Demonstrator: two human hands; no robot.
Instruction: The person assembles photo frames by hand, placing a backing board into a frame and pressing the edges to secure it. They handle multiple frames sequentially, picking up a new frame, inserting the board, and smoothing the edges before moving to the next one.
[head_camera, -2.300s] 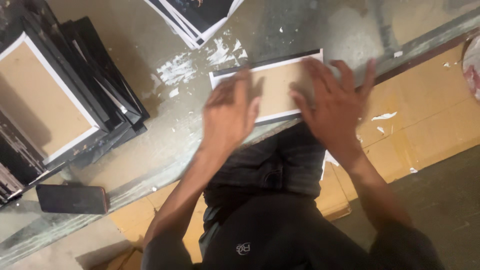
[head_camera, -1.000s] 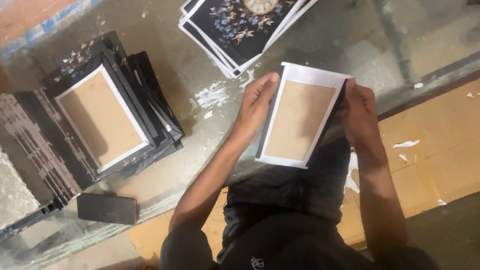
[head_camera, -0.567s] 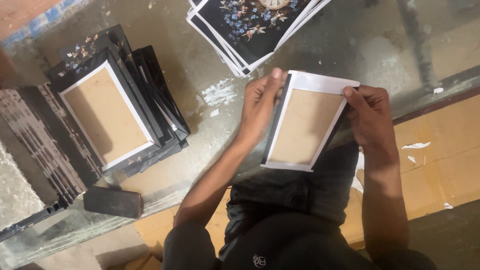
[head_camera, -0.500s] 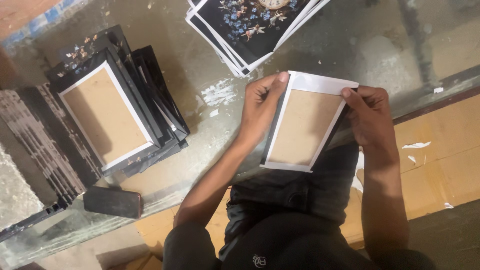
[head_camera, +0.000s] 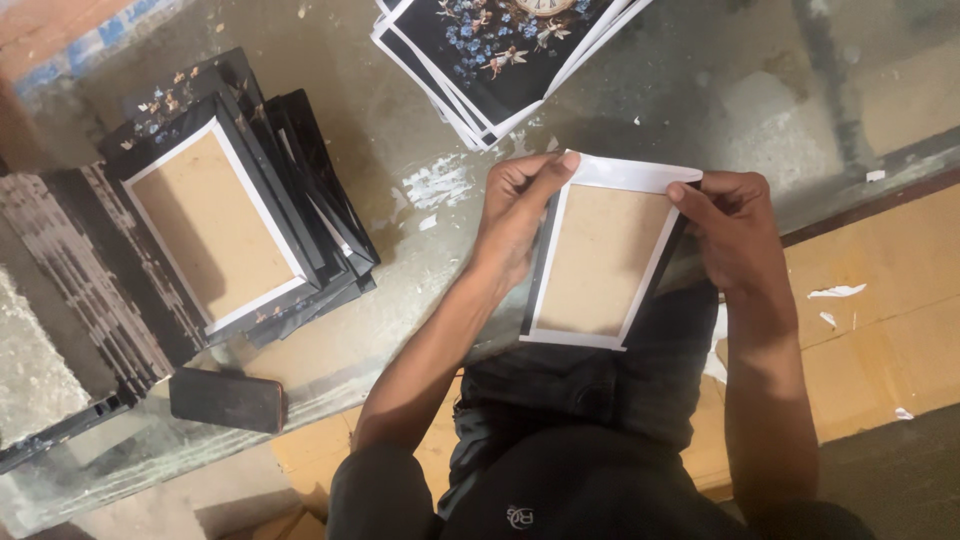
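Left hand (head_camera: 515, 215) and right hand (head_camera: 735, 235) fingers closed gripping black-edged picture frame with brown backing (head_camera: 600, 262), stack of matching frames (head_camera: 235, 205) left, floral prints (head_camera: 500, 45) above

- Your frame (head_camera: 600, 262) sits between your left hand (head_camera: 515, 215) and right hand (head_camera: 735, 235), at the bench's (head_camera: 780, 80) near edge.
- Frame stack (head_camera: 225, 220) lies left; phone (head_camera: 225, 400) nearer.
- Prints (head_camera: 500, 50) lie beyond.
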